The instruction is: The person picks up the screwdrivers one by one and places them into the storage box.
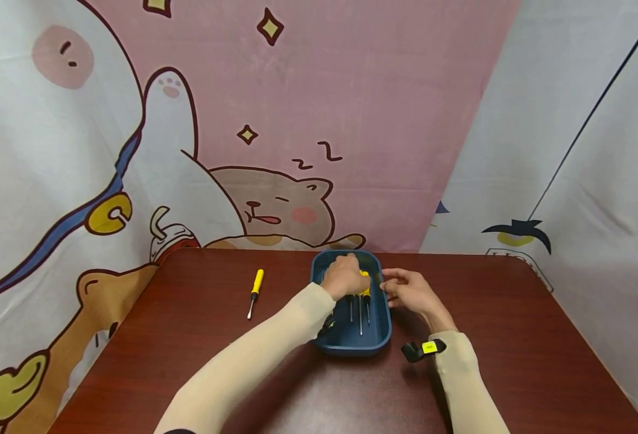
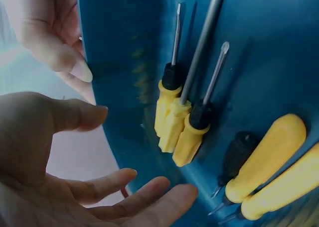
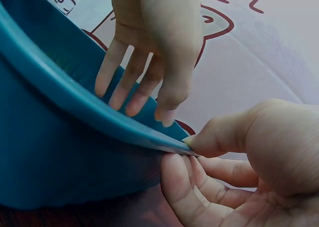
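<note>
A blue plastic tray (image 1: 351,348) stands on the table with several yellow-handled tools in it. My left hand (image 1: 345,277) reaches over its far part, fingers loosely spread and holding nothing in the left wrist view. Three screwdrivers (image 2: 187,140) with yellow handles lie side by side in the tray near those fingertips. Beyond them are two thicker yellow handles (image 2: 266,160) and a black handle (image 2: 238,155) with thin metal tips. At the tray's right side, my right hand (image 1: 413,295) pinches the rim between thumb and fingers, clearly seen in the right wrist view (image 3: 239,162).
Left of the tray, a yellow-and-black screwdriver (image 1: 255,293) lies alone on the brown table (image 1: 487,301). A cloth (image 1: 395,120) with cartoon animals hangs behind the table's far edge. The tray's raised walls surround the tools.
</note>
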`<state>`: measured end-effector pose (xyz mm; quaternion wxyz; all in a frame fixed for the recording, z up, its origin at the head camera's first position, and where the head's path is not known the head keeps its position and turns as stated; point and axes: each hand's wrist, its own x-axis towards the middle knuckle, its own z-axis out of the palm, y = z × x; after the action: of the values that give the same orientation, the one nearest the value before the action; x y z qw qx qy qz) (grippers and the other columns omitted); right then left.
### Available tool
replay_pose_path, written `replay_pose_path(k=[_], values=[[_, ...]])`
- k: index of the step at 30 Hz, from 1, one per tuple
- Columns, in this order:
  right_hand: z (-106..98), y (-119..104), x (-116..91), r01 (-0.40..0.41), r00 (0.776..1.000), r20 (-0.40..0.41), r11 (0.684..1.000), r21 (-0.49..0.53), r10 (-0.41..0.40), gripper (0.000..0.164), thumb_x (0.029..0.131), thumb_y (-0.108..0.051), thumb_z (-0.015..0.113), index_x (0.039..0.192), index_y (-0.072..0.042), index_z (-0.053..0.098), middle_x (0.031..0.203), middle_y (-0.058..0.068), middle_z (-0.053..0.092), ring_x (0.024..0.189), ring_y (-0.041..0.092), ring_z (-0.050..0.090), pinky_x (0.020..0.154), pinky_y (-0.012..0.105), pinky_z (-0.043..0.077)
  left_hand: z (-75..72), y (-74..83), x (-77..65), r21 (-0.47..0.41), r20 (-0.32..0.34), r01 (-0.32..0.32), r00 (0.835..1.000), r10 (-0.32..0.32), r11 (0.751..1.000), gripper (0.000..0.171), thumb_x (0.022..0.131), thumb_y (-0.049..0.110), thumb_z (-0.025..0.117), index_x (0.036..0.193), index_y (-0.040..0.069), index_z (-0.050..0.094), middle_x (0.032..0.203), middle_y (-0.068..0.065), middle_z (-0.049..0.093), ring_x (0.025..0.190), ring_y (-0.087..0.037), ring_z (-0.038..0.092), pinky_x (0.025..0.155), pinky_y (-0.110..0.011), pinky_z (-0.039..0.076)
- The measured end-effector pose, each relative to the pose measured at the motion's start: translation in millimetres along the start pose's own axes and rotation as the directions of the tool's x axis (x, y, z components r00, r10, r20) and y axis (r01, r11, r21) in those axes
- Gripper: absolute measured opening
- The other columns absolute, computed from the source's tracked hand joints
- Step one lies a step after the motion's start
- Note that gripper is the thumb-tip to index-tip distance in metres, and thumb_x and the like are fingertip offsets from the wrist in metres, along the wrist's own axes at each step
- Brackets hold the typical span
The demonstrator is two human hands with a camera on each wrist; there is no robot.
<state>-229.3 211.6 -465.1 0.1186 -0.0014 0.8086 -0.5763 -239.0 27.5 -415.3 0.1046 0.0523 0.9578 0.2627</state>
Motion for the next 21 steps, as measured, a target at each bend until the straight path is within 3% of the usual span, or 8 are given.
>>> replay_pose_path(k=[3, 5, 13, 21], values=[[0.6, -0.3, -0.5, 0.000, 1.000, 0.004, 1.000, 0.005, 0.000, 0.049, 0.099, -0.011, 0.064, 0.144, 0.002, 0.052, 0.099, 0.014, 0.067, 0.076, 0.018, 0.064, 0.070, 0.035, 0.064, -1.5, 1.4, -2.6, 0.063, 0.003, -0.026, 1.000, 0.026, 0.998, 0.073, 0.095, 0.043, 0.069, 0.152, 0.006, 0.045, 0.149, -0.018, 0.051, 0.136, -0.036, 0.051, 0.109, -0.050, 0.050], [1.0, -0.2, -0.8, 0.002, 1.000, 0.008, 1.000, 0.009, -0.002, 0.049, 0.099, -0.011, 0.063, 0.144, 0.003, 0.051, 0.099, 0.014, 0.067, 0.076, 0.018, 0.063, 0.069, 0.034, 0.063, -2.8, 1.1, -4.0, 0.100, 0.005, -0.051, 0.999, 0.051, 0.994, 0.077, 0.095, 0.046, 0.068, 0.156, 0.008, 0.041, 0.158, -0.017, 0.042, 0.146, -0.037, 0.041, 0.116, -0.052, 0.044], [1.0, 0.2, -1.3, -0.004, 1.000, 0.000, 1.000, 0.005, 0.004, 0.049, 0.098, -0.011, 0.063, 0.145, 0.002, 0.051, 0.100, 0.014, 0.066, 0.077, 0.019, 0.062, 0.068, 0.031, 0.063, -12.9, -7.5, -8.3, 0.172, -0.011, -0.180, 0.983, 0.185, 0.968, 0.081, 0.092, 0.058, 0.067, 0.156, 0.015, 0.042, 0.163, -0.013, 0.037, 0.150, -0.035, 0.035, 0.116, -0.055, 0.044], [0.7, 1.5, -0.4, 0.016, 1.000, 0.004, 1.000, 0.009, -0.016, 0.050, 0.098, -0.011, 0.064, 0.144, 0.003, 0.051, 0.099, 0.014, 0.067, 0.077, 0.019, 0.063, 0.068, 0.031, 0.062, -23.2, -23.2, -6.1, 0.233, -0.056, -0.263, 0.958, 0.283, 0.936, 0.091, 0.088, 0.070, 0.063, 0.160, 0.024, 0.034, 0.166, -0.007, 0.032, 0.156, -0.031, 0.023, 0.122, -0.061, 0.032]])
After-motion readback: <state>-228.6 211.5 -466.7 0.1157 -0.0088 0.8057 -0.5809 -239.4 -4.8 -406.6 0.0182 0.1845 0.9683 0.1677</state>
